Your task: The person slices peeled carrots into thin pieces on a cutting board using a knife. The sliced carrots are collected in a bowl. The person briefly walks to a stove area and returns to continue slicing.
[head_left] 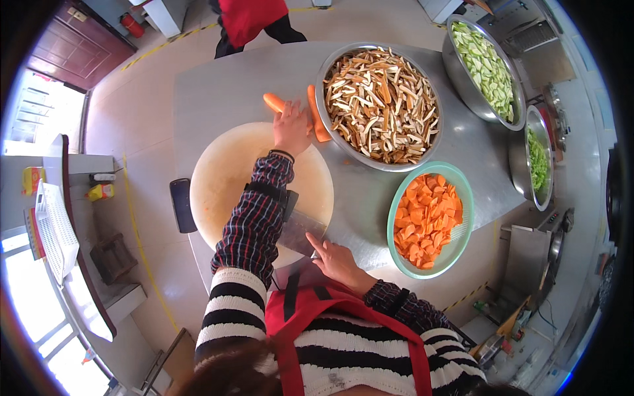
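My left hand point(292, 129) reaches past the far edge of the round chopping board point(218, 171), its fingers curled over a carrot point(273, 102) on the metal table. The carrot's far end sticks out to the left of the fingers. Another carrot point(319, 119) lies just right of this hand, against a big steel bowl. My right hand point(340, 265) grips a cleaver point(305, 232) low over the board's near right part, index finger stretched toward the blade. Its handle is mostly hidden by the hand, and my left forearm covers part of the board.
The steel bowl point(383, 105) holds brown-and-white strips. A green basket point(400, 254) of orange carrot slices stands nearer. Farther right are two steel bowls of green pieces point(485, 69) point(538, 162). A phone point(181, 206) lies left of the board. A person in red point(251, 23) stands beyond the table.
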Demonstrator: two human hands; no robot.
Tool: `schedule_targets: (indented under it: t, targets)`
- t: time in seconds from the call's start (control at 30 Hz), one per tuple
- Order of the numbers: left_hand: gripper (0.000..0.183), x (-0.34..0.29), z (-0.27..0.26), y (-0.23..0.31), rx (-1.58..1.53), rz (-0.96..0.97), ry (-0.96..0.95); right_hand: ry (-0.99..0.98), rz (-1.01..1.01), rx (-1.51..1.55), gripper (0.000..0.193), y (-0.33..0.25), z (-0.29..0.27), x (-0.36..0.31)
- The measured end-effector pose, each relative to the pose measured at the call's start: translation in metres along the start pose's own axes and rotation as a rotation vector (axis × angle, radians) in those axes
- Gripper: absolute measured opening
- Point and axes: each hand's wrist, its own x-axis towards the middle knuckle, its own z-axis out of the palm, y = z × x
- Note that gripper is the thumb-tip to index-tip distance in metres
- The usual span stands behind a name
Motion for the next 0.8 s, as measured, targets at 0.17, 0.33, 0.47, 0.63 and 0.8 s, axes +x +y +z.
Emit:
schedule_targets:
  t: [0.17,0.33,0.47,0.63,0.8]
  targets:
    - [0.053,0.011,0.023,0.002,0.029,-0.129,0.049,0.002,0.108,0.038,0.089,-0.005,0.0,-0.003]
    - [0.044,0.001,0.025,-0.019,-0.208,-0.082,0.264,0.008,0.115,0.02,0.089,-0.004,0.008,-0.001]
    - [0.036,-0.027,-0.012,-0.047,-0.98,-0.189,0.472,0.029,0.103,0.018,0.092,-0.004,0.012,0.005]
    - [0.039,-0.123,-0.083,-0.072,-2.117,-0.429,0.384,0.006,0.013,-0.011,0.099,-0.003,0.01,0.006]
    - [0.052,-0.228,-0.111,-0.081,-2.311,-0.473,0.348,-0.003,-0.044,-0.09,0.096,0.001,0.012,0.011]
